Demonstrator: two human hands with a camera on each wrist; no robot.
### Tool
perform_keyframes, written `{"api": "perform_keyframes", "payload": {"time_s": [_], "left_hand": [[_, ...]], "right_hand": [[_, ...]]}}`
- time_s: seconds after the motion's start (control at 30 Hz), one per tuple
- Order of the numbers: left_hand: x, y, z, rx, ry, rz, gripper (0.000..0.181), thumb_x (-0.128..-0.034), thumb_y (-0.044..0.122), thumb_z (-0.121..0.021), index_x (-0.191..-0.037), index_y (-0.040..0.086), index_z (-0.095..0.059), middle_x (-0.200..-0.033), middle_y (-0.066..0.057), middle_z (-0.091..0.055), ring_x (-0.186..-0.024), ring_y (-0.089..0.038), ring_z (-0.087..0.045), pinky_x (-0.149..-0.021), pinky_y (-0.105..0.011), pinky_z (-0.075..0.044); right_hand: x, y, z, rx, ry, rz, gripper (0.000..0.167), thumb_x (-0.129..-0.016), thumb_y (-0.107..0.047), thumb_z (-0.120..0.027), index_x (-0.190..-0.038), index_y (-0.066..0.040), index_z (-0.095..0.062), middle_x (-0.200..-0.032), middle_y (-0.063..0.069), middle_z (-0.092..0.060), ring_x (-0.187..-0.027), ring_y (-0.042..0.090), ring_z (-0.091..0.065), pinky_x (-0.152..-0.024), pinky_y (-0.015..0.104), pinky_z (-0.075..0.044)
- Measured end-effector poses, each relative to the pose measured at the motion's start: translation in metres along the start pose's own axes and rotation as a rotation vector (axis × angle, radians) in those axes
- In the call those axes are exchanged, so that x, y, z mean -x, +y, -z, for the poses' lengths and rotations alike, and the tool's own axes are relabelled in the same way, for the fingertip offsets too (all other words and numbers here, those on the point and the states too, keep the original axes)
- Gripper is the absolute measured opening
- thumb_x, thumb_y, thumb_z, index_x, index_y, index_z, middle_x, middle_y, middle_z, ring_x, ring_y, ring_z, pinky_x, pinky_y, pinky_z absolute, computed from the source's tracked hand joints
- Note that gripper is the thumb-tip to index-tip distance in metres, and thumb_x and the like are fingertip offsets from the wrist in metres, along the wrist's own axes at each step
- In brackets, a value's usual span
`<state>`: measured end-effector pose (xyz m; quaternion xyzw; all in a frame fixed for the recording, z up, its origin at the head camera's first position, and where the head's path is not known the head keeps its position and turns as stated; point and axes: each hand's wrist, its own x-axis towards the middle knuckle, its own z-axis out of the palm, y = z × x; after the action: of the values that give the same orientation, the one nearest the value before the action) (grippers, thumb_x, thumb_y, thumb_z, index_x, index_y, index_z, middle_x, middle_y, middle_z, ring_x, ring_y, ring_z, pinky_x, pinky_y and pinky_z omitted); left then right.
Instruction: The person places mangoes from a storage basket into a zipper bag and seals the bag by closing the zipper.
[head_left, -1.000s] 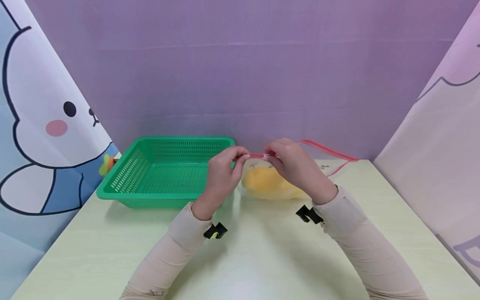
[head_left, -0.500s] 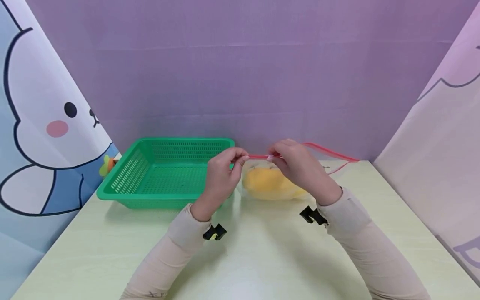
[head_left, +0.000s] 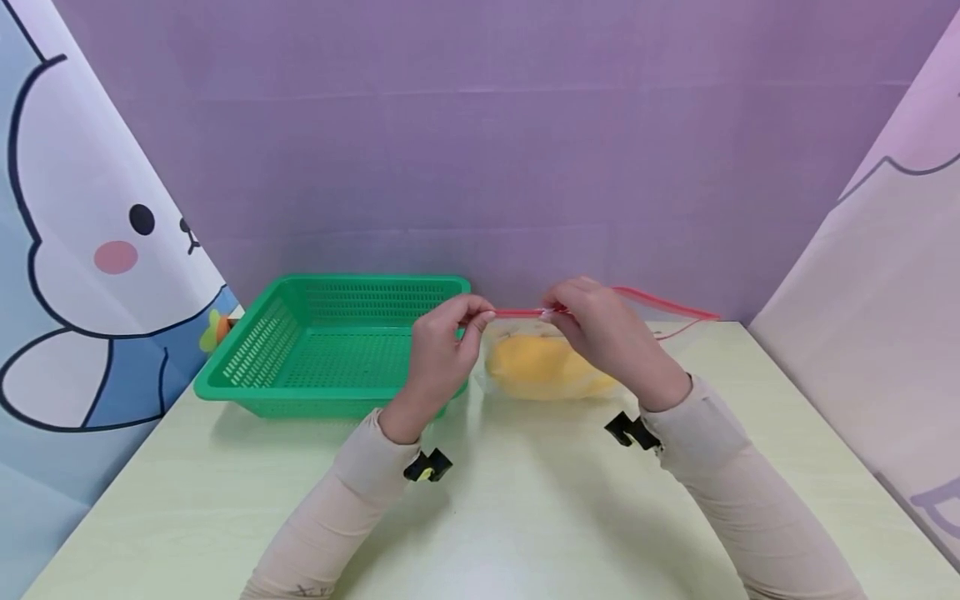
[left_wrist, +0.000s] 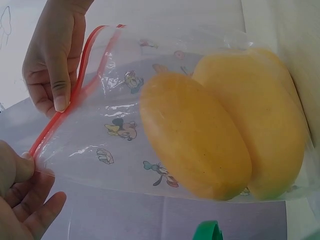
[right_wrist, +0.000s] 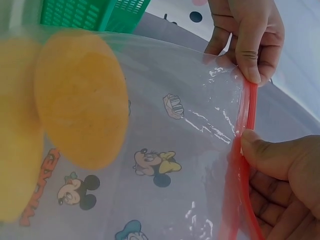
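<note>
A clear zip bag (left_wrist: 80,155) with cartoon prints and a red zip strip (head_left: 517,313) hangs upright above the table, its bottom near or on the tabletop. Yellow mangoes (left_wrist: 195,135) fill its lower part; the bag's film and the arm partly cover them in the head view. My left hand (head_left: 442,350) pinches the strip's left end between thumb and fingers. Further along, my right hand (head_left: 611,337) pinches the strip at a small whitish slider (head_left: 547,313). Between the hands the strip runs straight and closed; right of my right hand its two edges stand apart.
A green perforated basket (head_left: 330,392) stands left of the bag, close to my left hand. An orange and green toy-like object (head_left: 215,330) shows behind its left rim. A purple cloth backdrop (head_left: 480,167) rises behind the pale table (head_left: 510,517).
My right hand has slid a little to the right along the red strip, and the closed stretch between the hands is longer. My left hand has stayed nearly still.
</note>
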<state>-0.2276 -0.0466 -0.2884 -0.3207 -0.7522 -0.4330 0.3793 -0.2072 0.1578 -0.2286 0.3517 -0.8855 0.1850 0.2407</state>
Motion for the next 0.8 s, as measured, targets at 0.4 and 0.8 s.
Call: {"api": "perform_keyframes", "payload": {"time_s": [0.4, 0.8], "left_hand": [[0.0018, -0.0027, 0.0011, 0.013, 0.015, -0.006, 0.008, -0.0905, 0.007, -0.061, -0.087, 0.002, -0.066, -0.079, -0.007, -0.066, -0.069, -0.013, -0.061, -0.065, -0.023, -0.051], [0.0018, -0.0025, 0.0017, 0.022, 0.029, 0.004, 0.006, -0.0892, 0.005, -0.063, -0.086, 0.001, -0.066, -0.079, -0.007, -0.066, -0.069, -0.014, -0.062, -0.065, -0.023, -0.052]], "right_hand": [[0.0014, 0.0031, 0.0005, 0.016, 0.005, 0.007, 0.011, -0.081, 0.002, -0.069, -0.089, -0.001, -0.063, -0.087, 0.008, -0.065, -0.080, 0.024, -0.055, -0.069, 0.035, -0.050], [0.0032, 0.0060, 0.0025, 0.025, -0.002, -0.009, 0.011, -0.081, 0.003, -0.069, -0.090, -0.001, -0.063, -0.088, 0.009, -0.065, -0.082, 0.024, -0.056, -0.071, 0.036, -0.050]]}}
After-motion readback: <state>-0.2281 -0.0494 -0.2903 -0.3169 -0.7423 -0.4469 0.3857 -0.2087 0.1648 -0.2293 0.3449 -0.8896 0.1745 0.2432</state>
